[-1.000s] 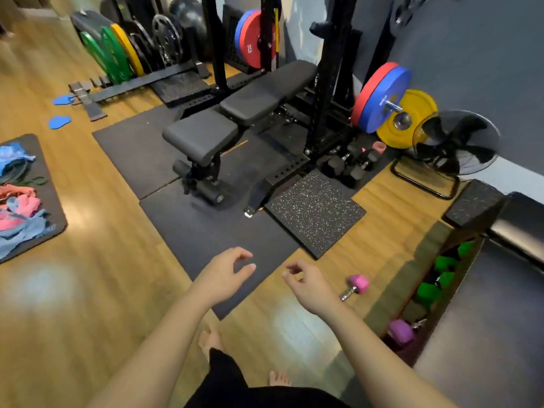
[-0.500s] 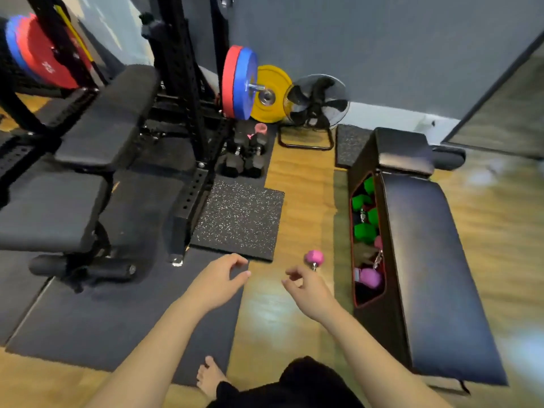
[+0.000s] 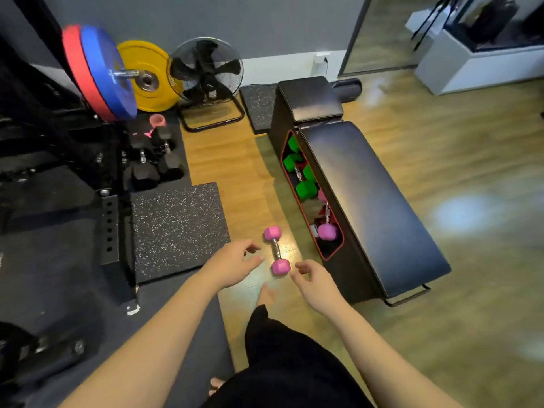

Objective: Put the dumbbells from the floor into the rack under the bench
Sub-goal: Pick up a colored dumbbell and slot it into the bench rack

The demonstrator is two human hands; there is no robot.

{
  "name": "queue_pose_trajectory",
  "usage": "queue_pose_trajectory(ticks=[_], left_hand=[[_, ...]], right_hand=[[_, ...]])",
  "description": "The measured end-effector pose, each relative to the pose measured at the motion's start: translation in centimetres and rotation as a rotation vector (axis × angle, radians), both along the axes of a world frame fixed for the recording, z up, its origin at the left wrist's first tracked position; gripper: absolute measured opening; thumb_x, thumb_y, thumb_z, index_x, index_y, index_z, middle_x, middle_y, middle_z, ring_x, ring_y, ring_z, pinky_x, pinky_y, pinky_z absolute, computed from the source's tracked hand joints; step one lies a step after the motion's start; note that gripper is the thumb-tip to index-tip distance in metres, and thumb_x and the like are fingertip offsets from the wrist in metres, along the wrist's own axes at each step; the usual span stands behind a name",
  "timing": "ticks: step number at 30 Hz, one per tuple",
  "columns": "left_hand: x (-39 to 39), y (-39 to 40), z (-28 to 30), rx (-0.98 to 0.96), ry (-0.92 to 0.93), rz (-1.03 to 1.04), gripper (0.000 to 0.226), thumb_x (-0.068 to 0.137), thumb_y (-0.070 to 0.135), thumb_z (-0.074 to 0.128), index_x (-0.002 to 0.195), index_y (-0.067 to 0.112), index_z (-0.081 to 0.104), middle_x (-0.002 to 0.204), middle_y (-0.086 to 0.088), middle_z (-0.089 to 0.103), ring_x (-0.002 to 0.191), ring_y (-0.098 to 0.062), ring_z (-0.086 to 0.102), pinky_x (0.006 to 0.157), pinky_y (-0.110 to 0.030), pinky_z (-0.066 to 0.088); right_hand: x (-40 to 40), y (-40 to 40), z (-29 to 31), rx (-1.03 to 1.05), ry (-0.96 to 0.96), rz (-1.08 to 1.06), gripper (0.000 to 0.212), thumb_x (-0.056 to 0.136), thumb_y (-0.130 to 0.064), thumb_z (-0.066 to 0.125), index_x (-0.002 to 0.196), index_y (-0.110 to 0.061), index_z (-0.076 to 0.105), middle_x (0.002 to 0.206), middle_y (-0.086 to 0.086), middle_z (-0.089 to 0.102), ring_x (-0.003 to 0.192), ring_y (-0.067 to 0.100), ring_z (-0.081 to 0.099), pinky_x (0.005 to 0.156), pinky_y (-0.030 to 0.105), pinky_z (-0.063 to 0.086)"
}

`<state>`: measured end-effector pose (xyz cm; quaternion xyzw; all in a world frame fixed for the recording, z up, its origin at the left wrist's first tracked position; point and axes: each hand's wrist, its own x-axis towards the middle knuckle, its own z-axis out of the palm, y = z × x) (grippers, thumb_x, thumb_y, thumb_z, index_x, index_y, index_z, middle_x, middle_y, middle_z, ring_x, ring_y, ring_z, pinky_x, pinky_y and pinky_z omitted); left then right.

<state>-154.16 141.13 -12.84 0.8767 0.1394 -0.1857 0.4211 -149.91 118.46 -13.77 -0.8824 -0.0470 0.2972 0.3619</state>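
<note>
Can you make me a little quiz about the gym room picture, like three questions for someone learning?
1. True or false: the left hand is holding the pink dumbbell on the floor.
2. Which colours are the dumbbells already in the rack under the bench? A) green and pink B) blue and yellow C) only black
3. Fill in: the pink dumbbell on the floor lies on the wooden ____, between the two hands.

Key
1. False. Both the left hand and the right hand are open near it, not touching.
2. A: green dumbbells and a pink dumbbell in the rack.
3. floor.
</note>
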Motion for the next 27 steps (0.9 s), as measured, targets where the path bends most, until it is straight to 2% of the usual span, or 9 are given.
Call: queue_pose_trajectory(ticks=[2, 6, 9, 13, 19, 21, 23, 25, 27], left_hand=[[2.7, 1.1, 0.0, 0.015, 0.007, -0.025, 0.029, 0.09, 0.046, 0.059, 0.115, 0.031, 0.059, 0.113, 0.012, 0.062, 0.104, -0.011, 0.058, 0.095, -0.038, 0.049], [7.4, 4.2, 0.2, 0.061, 0.044, -0.012, 0.029, 0.092, 0.043, 0.059, 0.117, 0.027, 0.06, 0.114, 0.01, 0.062, 0.102, -0.011, 0.059, 0.091, -0.035, 0.05], [10.6, 6.0, 0.5, 0.106, 0.059, -0.018, 0.029, 0.094, 0.039, 0.059, 0.118, 0.024, 0.061, 0.113, 0.009, 0.062, 0.1, -0.011, 0.059, 0.085, -0.028, 0.047], [15.0, 6.8, 0.4, 0.117, 0.081, -0.031, 0.028, 0.095, 0.038, 0.058, 0.118, 0.022, 0.061, 0.111, 0.008, 0.063, 0.097, -0.011, 0.059, 0.077, -0.025, 0.043], [20.6, 7.4, -0.7, 0.102, 0.134, -0.163, 0.029, 0.095, 0.04, 0.057, 0.117, 0.023, 0.061, 0.112, 0.009, 0.062, 0.099, -0.014, 0.06, 0.087, -0.034, 0.049], [22.8, 7.7, -1.4, 0.094, 0.144, -0.233, 0.028, 0.095, 0.041, 0.057, 0.117, 0.024, 0.06, 0.115, 0.009, 0.063, 0.099, -0.011, 0.058, 0.083, -0.03, 0.048], [25.3, 7.9, -2.1, 0.104, 0.183, -0.319, 0.029, 0.096, 0.04, 0.056, 0.119, 0.023, 0.059, 0.116, 0.013, 0.06, 0.098, -0.009, 0.055, 0.075, -0.022, 0.042], [28.1, 8.4, -3.4, 0.075, 0.203, -0.408, 0.032, 0.095, 0.041, 0.056, 0.121, 0.023, 0.059, 0.117, 0.009, 0.062, 0.099, -0.011, 0.057, 0.081, -0.026, 0.045], [31.1, 9.3, -4.9, 0.05, 0.221, -0.477, 0.032, 0.093, 0.041, 0.058, 0.119, 0.023, 0.06, 0.115, 0.006, 0.064, 0.096, -0.013, 0.06, 0.088, -0.032, 0.05]], right_hand=[[2.5, 1.3, -0.8, 0.005, 0.035, -0.033, 0.032, 0.093, -0.035, 0.058, 0.121, -0.02, 0.059, 0.108, -0.008, 0.058, 0.096, 0.006, 0.056, 0.075, 0.02, 0.043], [8.3, 4.6, -2.4, -0.009, 0.074, -0.031, 0.039, 0.088, -0.042, 0.059, 0.122, -0.022, 0.059, 0.115, -0.003, 0.063, 0.107, 0.016, 0.06, 0.094, 0.039, 0.049], [12.0, 6.6, -2.5, 0.052, 0.081, -0.075, 0.037, 0.09, -0.034, 0.061, 0.121, -0.014, 0.06, 0.113, 0.003, 0.063, 0.106, 0.019, 0.059, 0.091, 0.033, 0.046], [15.8, 7.0, -2.7, 0.098, 0.09, -0.16, 0.027, 0.091, -0.027, 0.062, 0.114, -0.014, 0.063, 0.102, -0.002, 0.063, 0.096, 0.015, 0.059, 0.079, 0.025, 0.041], [18.1, 7.1, -4.6, 0.077, 0.147, -0.33, 0.028, 0.089, -0.028, 0.063, 0.113, -0.013, 0.064, 0.098, -0.002, 0.062, 0.096, 0.016, 0.059, 0.083, 0.03, 0.046], [18.4, 7.6, -5.3, 0.066, 0.149, -0.391, 0.028, 0.089, -0.027, 0.064, 0.112, -0.012, 0.065, 0.098, -0.001, 0.063, 0.094, 0.016, 0.059, 0.082, 0.029, 0.045], [18.7, 8.3, -6.0, 0.059, 0.175, -0.48, 0.028, 0.09, -0.025, 0.063, 0.113, -0.009, 0.063, 0.098, 0.002, 0.063, 0.089, 0.015, 0.059, 0.075, 0.023, 0.043], [19.2, 9.0, -7.1, 0.052, 0.201, -0.581, 0.024, 0.091, -0.021, 0.062, 0.111, -0.008, 0.062, 0.089, 0.001, 0.062, 0.076, 0.011, 0.058, 0.061, 0.012, 0.04], [20.2, 9.7, -8.0, 0.045, 0.216, -0.707, 0.021, 0.091, -0.019, 0.063, 0.11, -0.009, 0.062, 0.087, 0.001, 0.062, 0.076, 0.012, 0.062, 0.062, 0.01, 0.042]])
